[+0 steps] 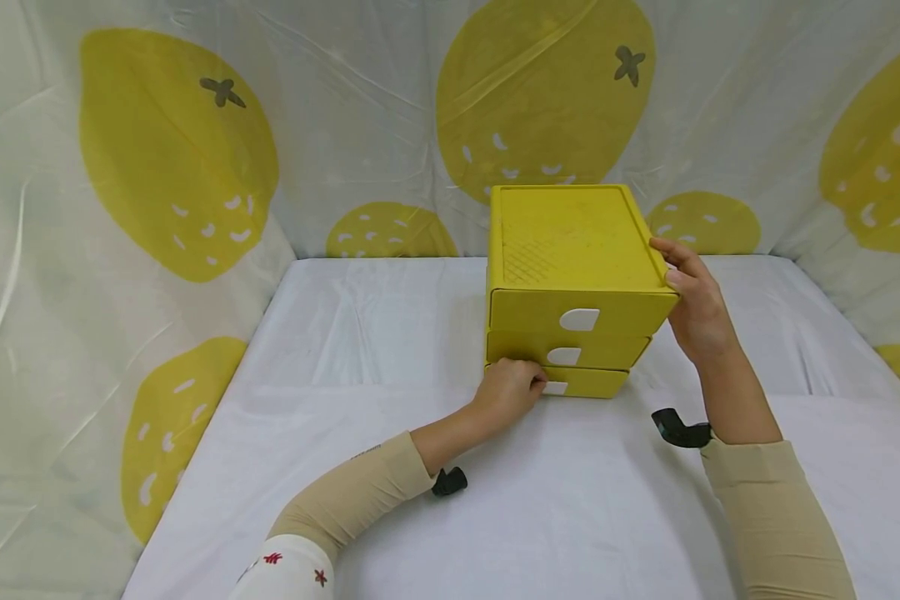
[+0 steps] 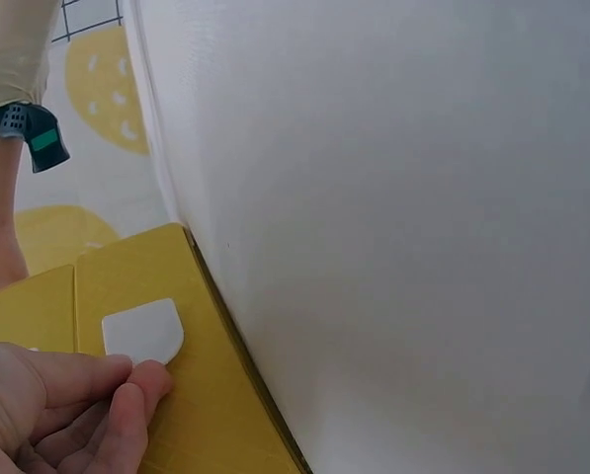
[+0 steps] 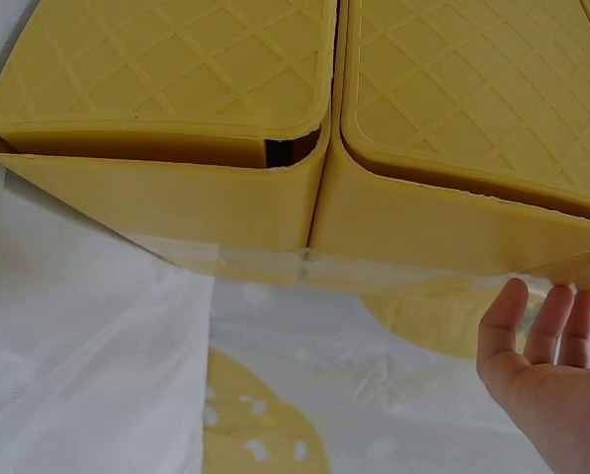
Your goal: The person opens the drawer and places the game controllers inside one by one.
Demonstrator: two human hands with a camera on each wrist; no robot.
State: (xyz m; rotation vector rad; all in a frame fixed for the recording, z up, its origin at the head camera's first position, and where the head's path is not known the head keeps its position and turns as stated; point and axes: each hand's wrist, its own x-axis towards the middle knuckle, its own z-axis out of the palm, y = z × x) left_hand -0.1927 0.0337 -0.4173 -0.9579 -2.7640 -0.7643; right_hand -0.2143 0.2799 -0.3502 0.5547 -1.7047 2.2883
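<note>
A yellow three-drawer box (image 1: 581, 237) stands on the white cloth, each drawer front bearing a white tab. Low at its front, my left hand (image 1: 508, 392) has its fingers curled at the bottom drawer's tab (image 1: 555, 388). Close up in the left wrist view, thumb and fingertips pinch the edge of this white tab (image 2: 144, 331). My right hand (image 1: 693, 304) rests against the box's upper right side near the front corner. In the right wrist view, the fingers of the right hand (image 3: 542, 370) reach up and touch the box's yellow side (image 3: 443, 222).
A white cloth (image 1: 390, 333) covers the table under the box. Lemon-print curtains (image 1: 360, 108) rise behind and at both sides. Black wrist cameras (image 1: 681, 429) stick out from both forearms, close above the cloth.
</note>
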